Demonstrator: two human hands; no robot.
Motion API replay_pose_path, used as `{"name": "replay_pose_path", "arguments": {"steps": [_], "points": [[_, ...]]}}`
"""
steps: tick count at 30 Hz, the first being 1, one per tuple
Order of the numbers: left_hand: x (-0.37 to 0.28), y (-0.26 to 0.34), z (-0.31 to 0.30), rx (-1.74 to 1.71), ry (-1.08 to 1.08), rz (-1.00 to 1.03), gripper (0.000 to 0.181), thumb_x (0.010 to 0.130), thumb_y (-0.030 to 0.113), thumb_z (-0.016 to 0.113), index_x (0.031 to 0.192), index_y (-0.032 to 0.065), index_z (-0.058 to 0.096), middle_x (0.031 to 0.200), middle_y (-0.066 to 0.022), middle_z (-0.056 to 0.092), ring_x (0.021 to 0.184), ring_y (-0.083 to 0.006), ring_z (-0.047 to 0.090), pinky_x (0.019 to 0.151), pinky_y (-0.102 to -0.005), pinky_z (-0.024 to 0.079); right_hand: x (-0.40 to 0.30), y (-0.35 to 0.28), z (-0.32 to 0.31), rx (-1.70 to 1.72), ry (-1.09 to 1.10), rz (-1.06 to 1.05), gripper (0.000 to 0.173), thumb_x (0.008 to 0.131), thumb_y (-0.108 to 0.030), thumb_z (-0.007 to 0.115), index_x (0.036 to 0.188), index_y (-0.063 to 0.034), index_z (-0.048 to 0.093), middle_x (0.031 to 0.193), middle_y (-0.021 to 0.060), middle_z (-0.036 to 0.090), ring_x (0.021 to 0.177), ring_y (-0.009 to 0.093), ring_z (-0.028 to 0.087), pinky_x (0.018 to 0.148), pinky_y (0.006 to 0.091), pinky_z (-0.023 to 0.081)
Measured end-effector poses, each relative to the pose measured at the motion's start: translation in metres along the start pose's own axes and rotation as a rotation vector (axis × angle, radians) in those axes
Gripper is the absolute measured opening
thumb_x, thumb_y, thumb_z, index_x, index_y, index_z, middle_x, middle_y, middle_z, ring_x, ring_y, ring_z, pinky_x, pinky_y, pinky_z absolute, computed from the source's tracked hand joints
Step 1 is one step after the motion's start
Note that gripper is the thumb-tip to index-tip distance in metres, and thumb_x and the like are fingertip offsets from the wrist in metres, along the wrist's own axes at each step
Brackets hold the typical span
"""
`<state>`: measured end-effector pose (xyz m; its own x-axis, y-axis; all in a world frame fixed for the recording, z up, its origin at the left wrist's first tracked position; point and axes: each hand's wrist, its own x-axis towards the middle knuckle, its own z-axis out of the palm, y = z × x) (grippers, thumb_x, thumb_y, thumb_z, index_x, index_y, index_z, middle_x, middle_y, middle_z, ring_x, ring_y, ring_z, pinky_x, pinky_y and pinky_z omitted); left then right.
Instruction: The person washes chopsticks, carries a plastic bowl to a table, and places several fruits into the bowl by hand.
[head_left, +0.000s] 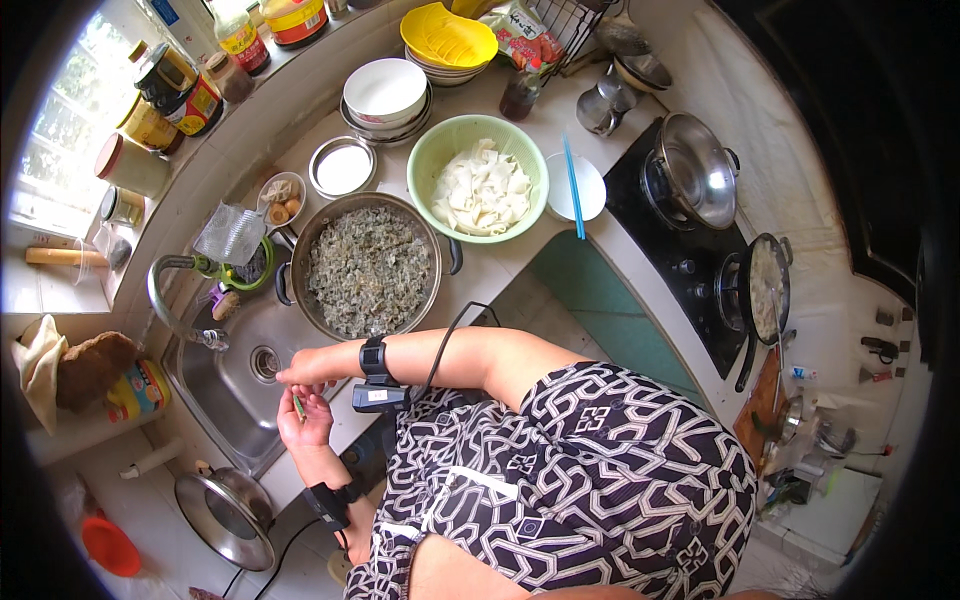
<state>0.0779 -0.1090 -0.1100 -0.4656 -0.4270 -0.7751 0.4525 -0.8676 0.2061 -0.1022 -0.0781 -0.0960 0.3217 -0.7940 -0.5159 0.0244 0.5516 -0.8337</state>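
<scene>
My left hand (306, 421) is palm up and cupped at the front edge of the steel sink (259, 427), with a small, thin green object (300, 409) held against its fingers. My right hand (311, 369) reaches over from above, its fingers meeting those of the left; whether it grips anything is hidden. Above the right forearm, a wide two-handled metal pan (367, 262) holds a grey-green, clumpy, chopped food mass. Beside it stands a light green plastic colander (478, 180) with flat white pieces of food. The curved faucet (169, 300) hangs over the sink.
A white bowl with blue chopsticks (574, 187) stands by the colander. Stacked bowls (385, 90) and sauce bottles (244, 37) line the back. A wok (697, 169) and a frying pan (766, 289) are on the black gas stove (675, 262). A metal lid (225, 517) leans below the sink.
</scene>
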Motion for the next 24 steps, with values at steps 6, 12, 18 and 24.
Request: {"name": "replay_pose_path", "arguments": {"steps": [6, 12, 18, 24], "points": [[-0.016, -0.02, 0.027, 0.22, 0.05, 0.092, 0.027, 0.096, 0.029, 0.04, 0.085, 0.0157, 0.06, 0.076, 0.0026, 0.067, 0.073, -0.0136, 0.066, 0.058, -0.0301, 0.053, -0.004, 0.002, -0.001, 0.304, -0.09, 0.037, 0.027, 0.087, -0.03, 0.048, 0.08, -0.0071, 0.06, 0.066, 0.002, 0.059, 0.059, 0.016, 0.057, 0.057, 0.0337, 0.049], [-0.03, -0.034, 0.035, 0.317, -0.003, 0.086, 0.026, 0.096, 0.032, 0.041, 0.086, 0.0173, 0.061, 0.076, 0.0025, 0.067, 0.073, -0.0146, 0.066, 0.056, -0.0306, 0.053, 0.009, 0.005, 0.004, 0.37, -0.085, 0.05, 0.024, 0.085, -0.025, 0.054, 0.07, -0.0065, 0.057, 0.058, 0.0012, 0.053, 0.05, 0.013, 0.049, 0.049, 0.0283, 0.046], [-0.044, -0.041, 0.04, 0.502, -0.017, 0.052, 0.032, 0.095, 0.038, 0.041, 0.099, 0.0126, 0.059, 0.084, -0.0022, 0.068, 0.069, -0.0162, 0.064, 0.056, -0.0338, 0.053, 0.01, 0.005, 0.011, 0.332, 0.016, 0.009, 0.02, 0.078, -0.016, 0.056, 0.063, -0.0034, 0.056, 0.051, 0.0016, 0.048, 0.042, 0.012, 0.043, 0.04, 0.0288, 0.036], [-0.056, -0.036, 0.037, 0.809, 0.21, 0.133, 0.046, 0.091, 0.049, 0.043, 0.105, 0.0082, 0.058, 0.089, -0.0077, 0.067, 0.084, -0.0214, 0.062, 0.063, -0.0319, 0.049, 0.017, 0.008, 0.01, 0.103, 0.132, -0.08, 0.029, 0.082, -0.024, 0.05, 0.074, 0.001, 0.063, 0.066, 0.0117, 0.062, 0.059, 0.024, 0.059, 0.057, 0.0372, 0.048]]}}
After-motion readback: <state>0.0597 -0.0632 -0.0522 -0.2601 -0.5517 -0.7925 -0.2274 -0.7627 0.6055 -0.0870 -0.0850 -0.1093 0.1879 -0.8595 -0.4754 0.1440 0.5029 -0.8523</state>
